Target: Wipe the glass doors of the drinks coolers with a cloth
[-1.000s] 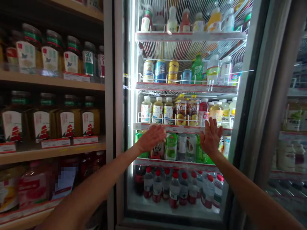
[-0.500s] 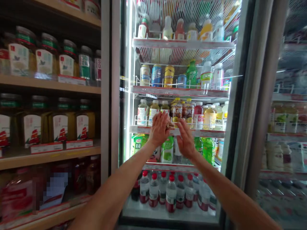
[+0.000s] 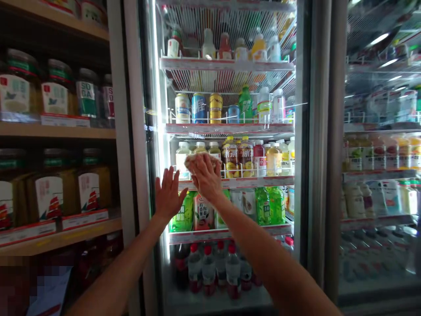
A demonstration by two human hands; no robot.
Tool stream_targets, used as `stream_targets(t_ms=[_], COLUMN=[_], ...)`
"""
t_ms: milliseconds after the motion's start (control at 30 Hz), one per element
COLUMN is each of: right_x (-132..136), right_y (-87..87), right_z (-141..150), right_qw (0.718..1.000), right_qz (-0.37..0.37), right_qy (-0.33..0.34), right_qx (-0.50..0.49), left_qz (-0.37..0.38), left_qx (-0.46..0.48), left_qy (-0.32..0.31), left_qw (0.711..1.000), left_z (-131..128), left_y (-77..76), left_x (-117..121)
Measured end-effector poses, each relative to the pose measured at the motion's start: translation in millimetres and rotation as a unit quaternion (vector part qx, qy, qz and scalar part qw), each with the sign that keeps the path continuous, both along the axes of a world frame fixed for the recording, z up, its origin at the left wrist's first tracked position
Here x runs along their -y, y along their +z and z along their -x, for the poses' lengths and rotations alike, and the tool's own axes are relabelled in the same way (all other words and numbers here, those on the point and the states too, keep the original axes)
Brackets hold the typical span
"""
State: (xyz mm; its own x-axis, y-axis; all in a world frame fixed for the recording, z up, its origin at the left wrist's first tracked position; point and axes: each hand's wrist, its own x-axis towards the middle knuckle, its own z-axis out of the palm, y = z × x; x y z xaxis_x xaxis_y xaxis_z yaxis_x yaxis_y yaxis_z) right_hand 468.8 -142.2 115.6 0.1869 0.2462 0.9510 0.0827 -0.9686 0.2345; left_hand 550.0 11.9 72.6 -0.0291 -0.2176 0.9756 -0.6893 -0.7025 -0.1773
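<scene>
I see a pale, scrunched-up cloth [image 3: 191,161], a bit brownish, held under my right hand [image 3: 208,179] at the glass door [image 3: 149,145]. My left hand [image 3: 167,195] has its fingers spread.

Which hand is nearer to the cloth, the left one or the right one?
Right. The right hand has the cloth under its fingers. The left hand is apart from it, lower and to its left, fingers spread.
</scene>
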Motion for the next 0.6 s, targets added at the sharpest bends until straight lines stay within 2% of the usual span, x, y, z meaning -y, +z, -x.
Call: stream_targets(t_ms=[67,100,167,233,300,400,467,533,600], right_x=[40,66,115,140,128,68,42,53,97], right_y=[4.0,5.5,9.1,13.6,16.0,12.4,8.4,6.2,6.6], right_z=[16,27,48,59,54,29,16,19,36], right_qw=[1.000,0.999,0.985,0.965,0.968,0.994,0.996,0.995,0.991], right_qz=[0.004,-0.019,-0.109,-0.177,-0.161,-0.029,0.021,0.016,-0.035], right_qy=[-0.020,-0.037,-0.082,-0.100,-0.089,-0.056,-0.065,-0.077,-0.081], right_qx=[0.011,0.035,0.110,0.167,0.173,0.088,0.054,0.058,0.101], left_qz=[-0.003,-0.002,0.002,0.007,0.010,0.010,0.008,0.009,0.014], left_qx=[0.004,0.005,0.003,0.000,-0.002,-0.003,-0.004,-0.005,-0.007], left_qy=[0.003,0.004,0.002,0.000,-0.002,-0.003,0.003,0.008,0.009], left_qw=[1.000,1.000,1.000,1.000,1.000,1.000,1.000,1.000,1.000], left_z=[0,0,1,1,1,0,0,1,3], left_y=[-0.7,-1.1,-2.3,-3.2,-3.7,-3.5,-3.2,-3.0,-3.2], left_x=[2,3,4,5,6,5,5,6,8])
